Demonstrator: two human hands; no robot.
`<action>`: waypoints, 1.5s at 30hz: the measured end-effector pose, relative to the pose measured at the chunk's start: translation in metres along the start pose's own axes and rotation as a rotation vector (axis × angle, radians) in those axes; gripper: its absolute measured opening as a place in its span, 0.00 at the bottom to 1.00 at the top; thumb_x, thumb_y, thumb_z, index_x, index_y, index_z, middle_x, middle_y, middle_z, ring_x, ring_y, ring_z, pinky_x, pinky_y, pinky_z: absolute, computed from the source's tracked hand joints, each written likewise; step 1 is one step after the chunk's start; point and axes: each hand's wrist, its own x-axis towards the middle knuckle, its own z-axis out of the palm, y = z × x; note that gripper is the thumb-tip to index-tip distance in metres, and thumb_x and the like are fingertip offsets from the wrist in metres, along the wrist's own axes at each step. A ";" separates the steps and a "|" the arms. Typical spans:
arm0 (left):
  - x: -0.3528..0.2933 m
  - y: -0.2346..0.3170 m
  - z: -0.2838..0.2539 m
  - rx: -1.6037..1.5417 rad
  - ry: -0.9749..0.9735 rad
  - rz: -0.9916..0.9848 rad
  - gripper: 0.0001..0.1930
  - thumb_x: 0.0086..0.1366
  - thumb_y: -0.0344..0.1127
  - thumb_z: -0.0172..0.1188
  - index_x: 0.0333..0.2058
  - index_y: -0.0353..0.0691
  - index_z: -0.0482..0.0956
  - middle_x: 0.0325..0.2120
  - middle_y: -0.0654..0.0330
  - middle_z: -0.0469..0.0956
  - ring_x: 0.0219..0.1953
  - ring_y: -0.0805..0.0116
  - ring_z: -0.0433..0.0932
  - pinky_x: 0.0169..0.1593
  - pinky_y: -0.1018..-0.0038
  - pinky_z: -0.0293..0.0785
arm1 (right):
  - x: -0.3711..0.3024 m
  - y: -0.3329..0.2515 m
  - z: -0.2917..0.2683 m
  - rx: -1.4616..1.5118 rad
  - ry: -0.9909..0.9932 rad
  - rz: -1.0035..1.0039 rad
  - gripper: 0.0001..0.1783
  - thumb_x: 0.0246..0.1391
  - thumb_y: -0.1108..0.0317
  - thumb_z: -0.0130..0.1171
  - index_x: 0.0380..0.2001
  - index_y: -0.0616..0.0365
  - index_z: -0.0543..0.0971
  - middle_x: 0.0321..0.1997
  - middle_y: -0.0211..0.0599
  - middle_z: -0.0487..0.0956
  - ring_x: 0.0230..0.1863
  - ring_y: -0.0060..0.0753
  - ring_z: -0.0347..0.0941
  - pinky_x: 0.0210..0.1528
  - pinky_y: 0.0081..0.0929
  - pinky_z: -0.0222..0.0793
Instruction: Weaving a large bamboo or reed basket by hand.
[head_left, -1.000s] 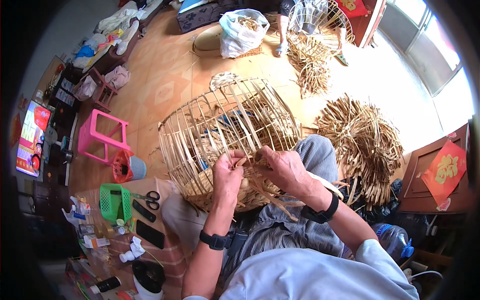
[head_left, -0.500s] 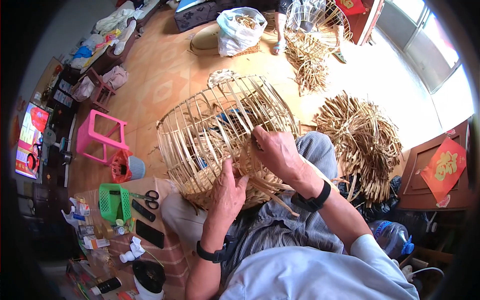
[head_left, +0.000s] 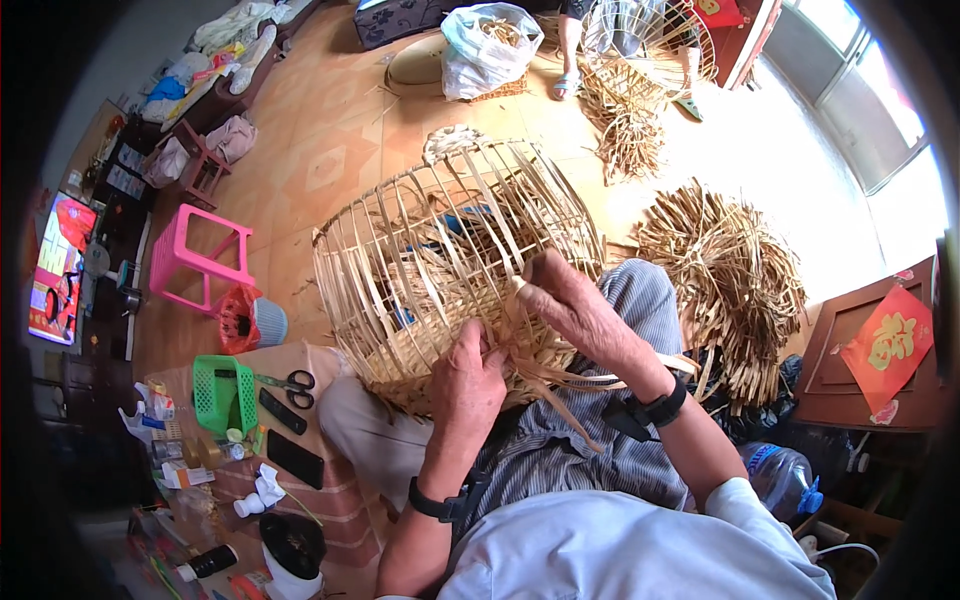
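A half-woven basket [head_left: 372, 270] of pale flat strips rests in front of me against my knees, its open ribs pointing away. My left hand [head_left: 468, 385] is closed at its near side, thumb up, on a woven strip at the weave. Just right of it and a little higher, my right hand [head_left: 585, 315] pinches a strip at the ribs. Loose ends of the strips [head_left: 560, 392] hang out below my right hand across my lap. The fingertips of both hands are partly hidden behind the hands themselves.
A heap of dry strips [head_left: 720, 290] lies on the floor to the right. At left stand a pink stool [head_left: 200, 255], a waste bin [head_left: 268, 328] and a cloth-covered table with scissors [head_left: 298, 388] and a green basket [head_left: 222, 395]. Another person's legs [head_left: 568, 55] show beyond.
My right hand has shifted slightly right and turned, its thumb now showing over the strip. My left hand has moved slightly right, and the whole view has shifted a little.
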 end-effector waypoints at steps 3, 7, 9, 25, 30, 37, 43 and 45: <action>-0.002 -0.002 0.004 0.052 0.044 -0.044 0.09 0.63 0.29 0.65 0.38 0.35 0.73 0.29 0.48 0.81 0.35 0.45 0.82 0.39 0.57 0.75 | -0.006 0.006 0.000 -0.189 -0.115 -0.061 0.16 0.60 0.65 0.66 0.42 0.62 0.73 0.31 0.45 0.74 0.32 0.49 0.75 0.36 0.39 0.73; -0.001 -0.007 0.003 -0.023 0.052 0.021 0.11 0.62 0.30 0.67 0.39 0.37 0.73 0.29 0.49 0.82 0.34 0.46 0.83 0.38 0.58 0.76 | -0.010 0.011 -0.001 -0.391 -0.049 -0.238 0.13 0.50 0.70 0.70 0.33 0.61 0.75 0.32 0.47 0.76 0.33 0.55 0.76 0.35 0.42 0.73; 0.000 -0.008 0.002 -0.043 0.041 0.038 0.11 0.63 0.31 0.67 0.39 0.39 0.74 0.29 0.50 0.82 0.34 0.46 0.83 0.38 0.56 0.76 | -0.005 0.012 -0.002 -0.391 0.031 -0.061 0.11 0.48 0.71 0.70 0.29 0.61 0.76 0.28 0.46 0.76 0.31 0.54 0.76 0.33 0.42 0.73; -0.002 -0.021 0.011 -0.136 0.069 0.102 0.10 0.64 0.32 0.63 0.38 0.39 0.71 0.23 0.48 0.78 0.29 0.44 0.81 0.31 0.54 0.73 | 0.013 0.051 0.005 0.324 0.033 0.205 0.12 0.67 0.65 0.58 0.44 0.63 0.79 0.32 0.25 0.80 0.30 0.16 0.73 0.31 0.18 0.69; -0.001 -0.017 0.007 -0.120 0.044 0.070 0.12 0.64 0.31 0.64 0.38 0.38 0.68 0.27 0.46 0.79 0.33 0.41 0.81 0.35 0.52 0.74 | 0.041 0.085 -0.028 0.205 0.210 -0.094 0.11 0.68 0.66 0.54 0.44 0.61 0.80 0.36 0.29 0.82 0.25 0.15 0.72 0.26 0.17 0.70; 0.001 -0.025 0.015 -0.147 0.117 0.155 0.14 0.61 0.27 0.67 0.37 0.37 0.68 0.27 0.44 0.79 0.35 0.40 0.81 0.37 0.52 0.74 | 0.047 0.044 -0.059 0.248 0.375 -0.018 0.25 0.74 0.49 0.46 0.57 0.58 0.76 0.24 0.19 0.72 0.15 0.07 0.55 0.13 0.12 0.48; 0.005 -0.029 0.018 -0.192 0.147 0.247 0.14 0.59 0.26 0.68 0.37 0.35 0.69 0.25 0.45 0.79 0.30 0.41 0.81 0.34 0.52 0.75 | 0.044 0.084 -0.062 0.383 0.054 0.192 0.10 0.68 0.58 0.59 0.34 0.49 0.79 0.21 0.19 0.71 0.14 0.08 0.55 0.15 0.13 0.47; 0.006 -0.029 0.017 -0.204 0.172 0.275 0.13 0.59 0.26 0.68 0.36 0.35 0.70 0.25 0.45 0.80 0.29 0.41 0.82 0.33 0.53 0.75 | 0.063 0.098 -0.103 0.611 0.477 0.329 0.10 0.70 0.58 0.56 0.37 0.49 0.81 0.30 0.26 0.79 0.18 0.06 0.55 0.19 0.14 0.48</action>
